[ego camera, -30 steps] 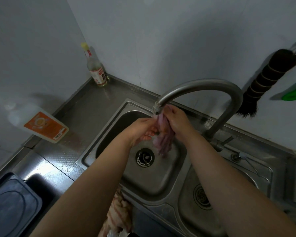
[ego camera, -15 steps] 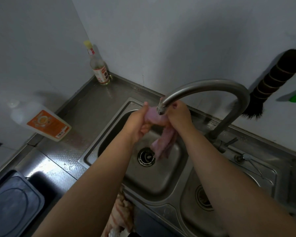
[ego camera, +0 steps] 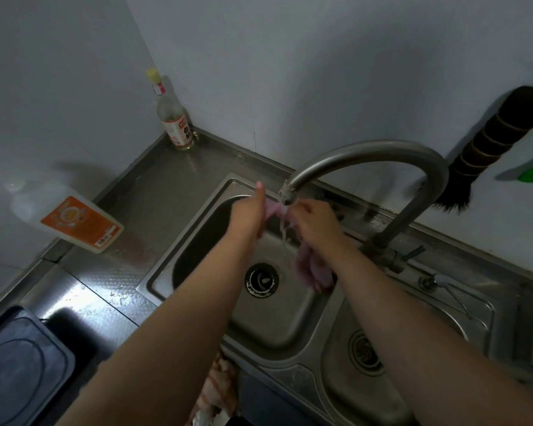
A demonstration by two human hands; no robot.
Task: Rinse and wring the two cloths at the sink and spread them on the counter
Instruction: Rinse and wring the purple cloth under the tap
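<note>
Pink and wet, the cloth (ego camera: 313,267) was held under the tap (ego camera: 373,161), over the left basin of the steel sink (ego camera: 197,241). Its top stretch ran roughly level between the two hands, just below the tap's mouth, and the rest hung down from the right hand (ego camera: 316,224), so that its long axis there pointed toward the basin floor, with the loose end low beside the drain (ego camera: 261,280). The left hand (ego camera: 249,218) gripped one end of the cloth, its fingers curled round it and the thumb sticking up. The right hand pinched the cloth just on the far side of the tap's mouth, fingers closed on the fabric. A thin stream of water (ego camera: 285,238) fell from the tap between the hands and down toward the drain.

A second cloth (ego camera: 219,392), pale with reddish stripes, hung over the near edge of the sink, below the left forearm. A glass bottle (ego camera: 173,118) stood in the wall corner, left of the tap and well apart from it. A white jug with an orange label (ego camera: 74,221) sat on the counter (ego camera: 154,204) farther left. A dark brush (ego camera: 486,149) hung on the wall to the right of the tap.
</note>
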